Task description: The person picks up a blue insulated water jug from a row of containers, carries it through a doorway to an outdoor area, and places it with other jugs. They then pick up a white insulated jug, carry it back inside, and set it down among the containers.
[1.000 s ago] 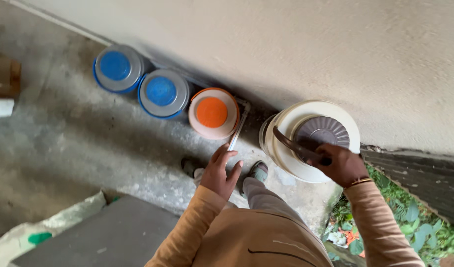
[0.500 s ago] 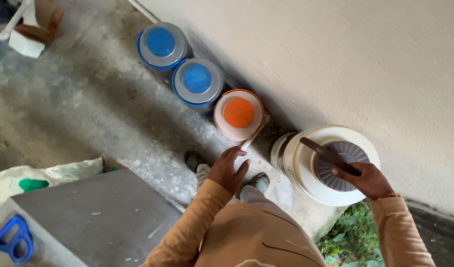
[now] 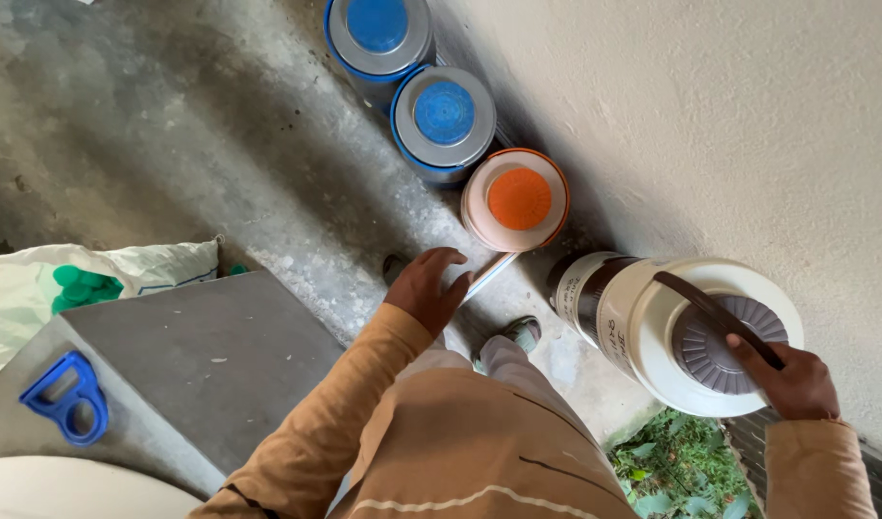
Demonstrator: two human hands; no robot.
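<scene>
My right hand [image 3: 787, 380] grips the dark strap handle of a large white insulated jug [image 3: 652, 332] with a grey ribbed lid, held up beside the wall. My left hand [image 3: 429, 286] holds a thin flat white strip [image 3: 487, 275] close to an orange-lidded jug [image 3: 515, 200] that stands on the concrete floor. Two blue-lidded jugs [image 3: 444, 115] [image 3: 378, 29] stand in a row beyond it along the wall. My tan sleeves and clothing fill the lower middle of the view.
A grey slab [image 3: 186, 360] lies at lower left with a blue plastic handle piece [image 3: 66, 396] on it. A white sack with green print [image 3: 85, 284] sits behind the slab. Green plants [image 3: 667, 466] grow at the bottom right. The plastered wall [image 3: 729, 115] runs along the right.
The view has swung so the jugs sit higher and the slab with the blue piece shows. My right hand still carries the white jug; my left hand has dropped lower with the strip.
</scene>
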